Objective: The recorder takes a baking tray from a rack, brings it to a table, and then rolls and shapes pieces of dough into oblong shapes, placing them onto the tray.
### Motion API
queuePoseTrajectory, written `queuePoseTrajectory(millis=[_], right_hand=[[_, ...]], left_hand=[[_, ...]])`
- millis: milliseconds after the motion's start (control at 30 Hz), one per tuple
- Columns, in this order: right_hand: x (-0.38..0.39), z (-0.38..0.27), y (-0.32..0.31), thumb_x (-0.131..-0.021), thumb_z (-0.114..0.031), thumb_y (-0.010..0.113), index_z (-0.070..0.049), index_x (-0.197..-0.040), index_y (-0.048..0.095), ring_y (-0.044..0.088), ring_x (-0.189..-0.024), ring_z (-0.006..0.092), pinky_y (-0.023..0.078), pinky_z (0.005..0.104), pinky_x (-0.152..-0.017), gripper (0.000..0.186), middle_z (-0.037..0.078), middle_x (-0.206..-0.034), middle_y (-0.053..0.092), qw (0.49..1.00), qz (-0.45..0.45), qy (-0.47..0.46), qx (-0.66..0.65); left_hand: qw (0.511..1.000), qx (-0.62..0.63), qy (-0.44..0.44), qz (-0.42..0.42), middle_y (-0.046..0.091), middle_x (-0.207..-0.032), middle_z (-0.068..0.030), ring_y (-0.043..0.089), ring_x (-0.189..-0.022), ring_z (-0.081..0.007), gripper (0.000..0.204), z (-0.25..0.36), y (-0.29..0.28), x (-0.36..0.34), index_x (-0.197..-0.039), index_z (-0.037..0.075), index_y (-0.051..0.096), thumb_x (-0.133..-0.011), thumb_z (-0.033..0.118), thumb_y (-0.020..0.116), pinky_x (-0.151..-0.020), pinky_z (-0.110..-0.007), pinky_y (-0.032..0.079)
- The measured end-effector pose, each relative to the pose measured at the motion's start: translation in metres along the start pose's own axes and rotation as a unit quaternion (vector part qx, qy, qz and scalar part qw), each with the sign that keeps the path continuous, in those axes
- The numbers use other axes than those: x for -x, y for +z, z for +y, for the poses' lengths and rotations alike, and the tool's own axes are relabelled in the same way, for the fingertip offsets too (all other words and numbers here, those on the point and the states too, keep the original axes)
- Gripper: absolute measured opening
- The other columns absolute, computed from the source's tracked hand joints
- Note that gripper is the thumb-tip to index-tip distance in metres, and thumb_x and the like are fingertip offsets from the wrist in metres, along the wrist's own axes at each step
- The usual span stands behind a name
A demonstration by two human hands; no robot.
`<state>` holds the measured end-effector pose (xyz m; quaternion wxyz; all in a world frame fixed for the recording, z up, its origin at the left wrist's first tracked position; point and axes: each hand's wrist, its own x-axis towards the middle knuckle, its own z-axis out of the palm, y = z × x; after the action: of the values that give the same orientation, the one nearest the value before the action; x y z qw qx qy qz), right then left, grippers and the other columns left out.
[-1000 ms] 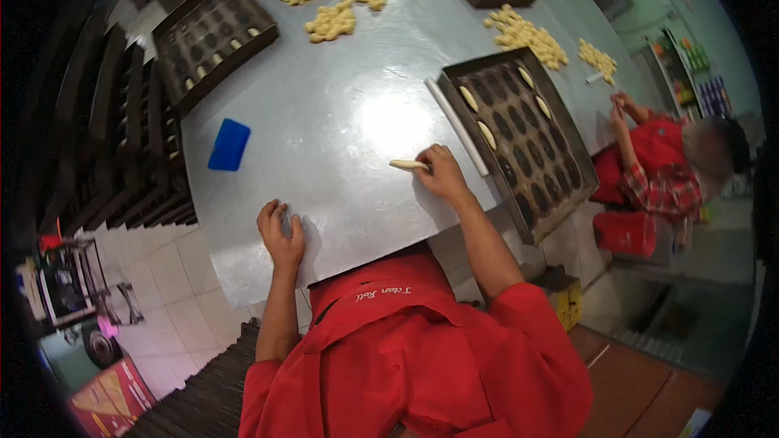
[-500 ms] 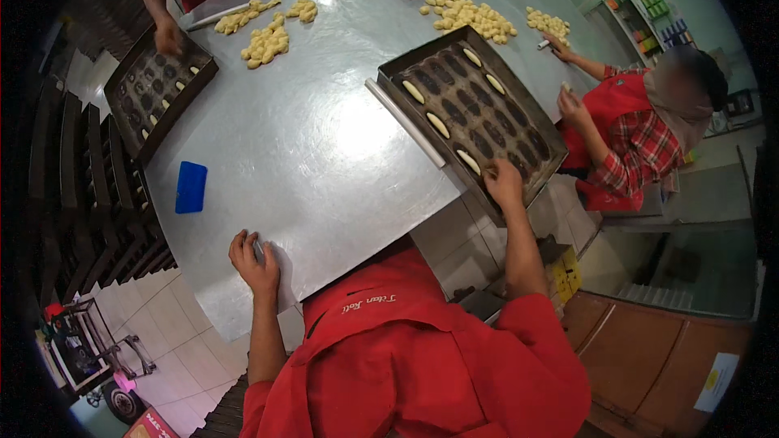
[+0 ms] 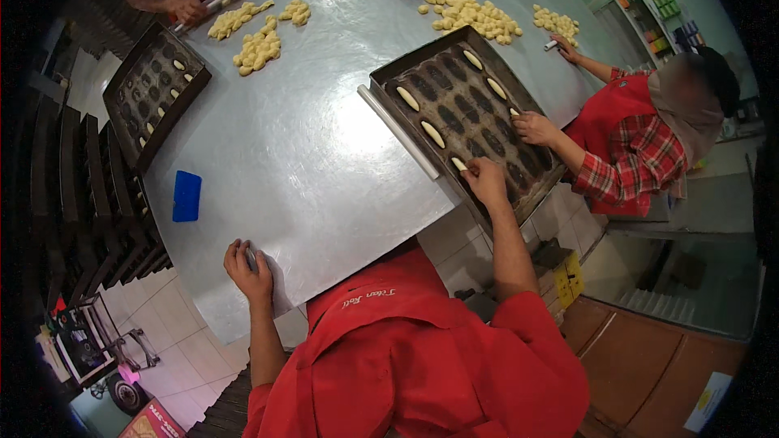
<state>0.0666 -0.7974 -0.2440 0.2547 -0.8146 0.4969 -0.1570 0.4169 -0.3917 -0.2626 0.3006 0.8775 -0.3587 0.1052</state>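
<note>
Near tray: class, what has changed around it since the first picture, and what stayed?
The person's right hand moved rightward from over the table to the near tray, bringing a dough strip its fingertips touch. A co-worker's hand reached in with another strip. The four earlier strips stayed put; the left hand still rests near the table's edge.

A pale, slim dough stick point(image 3: 459, 164) (its near end is hiding) is pointing along the left edge of a dark tray point(image 3: 466, 105), which is overhanging the worktop's point(image 3: 284, 162) near edge.
</note>
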Motion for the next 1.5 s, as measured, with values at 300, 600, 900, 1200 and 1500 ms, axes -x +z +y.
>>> queuePoseTrajectory(millis=[300,600,900,1200,1500], right_hand=[[-0.074,-0.049,-0.038,-0.078,-0.022,0.076,0.001,-0.104,0.066,0.066,-0.077,0.0261,0.052,0.0365,-0.068,0.037,0.016,-0.088,0.067,0.997,0.026,-0.044,-0.056],[-0.148,-0.207,0.057,-0.085,-0.019,0.070,0.000,-0.104,0.067,0.066,-0.080,0.0171,0.052,0.0290,-0.073,0.027,0.011,-0.088,0.069,0.943,-0.113,-0.235,-0.205],[-0.305,-0.279,0.235,-0.080,-0.040,0.067,0.003,-0.110,0.066,0.065,-0.099,0.0357,0.050,0.0408,-0.088,0.053,0.023,-0.104,0.068,0.955,-0.047,-0.235,-0.172],[-0.401,-0.368,0.289,-0.070,-0.036,0.077,0.012,-0.106,0.062,0.066,-0.096,0.0344,0.051,0.0393,-0.085,0.062,0.027,-0.107,0.066,0.980,-0.063,-0.044,-0.185],[-0.394,-0.388,0.288,-0.072,-0.025,0.076,0.008,-0.100,0.064,0.063,-0.073,0.0191,0.051,0.0320,-0.062,0.045,0.014,-0.086,0.065,0.932,-0.282,-0.102,-0.202]], left_hand=[[0.981,-0.152,-0.113,-0.048,0.046,-0.129,-0.0171,0.036,-0.125,-0.0355,0.048,0.030,0.033,-0.039,-0.124,0.008,0.056,-0.081,0.028,0.063,-0.107,-0.055,0.020],[0.966,-0.180,-0.175,-0.064,0.033,-0.142,-0.0206,0.022,-0.137,-0.0376,0.066,0.052,0.057,-0.074,-0.138,0.008,0.043,-0.082,0.037,0.062,-0.112,-0.058,0.010],[0.960,-0.176,-0.196,-0.092,0.025,-0.151,-0.0230,0.012,-0.143,-0.0413,0.073,0.058,0.054,-0.080,-0.144,0.008,0.037,-0.082,0.039,0.061,-0.112,-0.062,0.005],[0.953,-0.180,-0.214,-0.119,0.023,-0.152,-0.0212,0.009,-0.144,-0.0409,0.074,0.062,0.050,-0.083,-0.145,0.010,0.037,-0.083,0.044,0.058,-0.112,-0.062,0.005],[0.947,-0.183,-0.229,-0.130,0.021,-0.153,-0.0207,0.009,-0.144,-0.0399,0.075,0.060,0.049,-0.079,-0.146,0.011,0.036,-0.082,0.044,0.059,-0.113,-0.062,0.005]])
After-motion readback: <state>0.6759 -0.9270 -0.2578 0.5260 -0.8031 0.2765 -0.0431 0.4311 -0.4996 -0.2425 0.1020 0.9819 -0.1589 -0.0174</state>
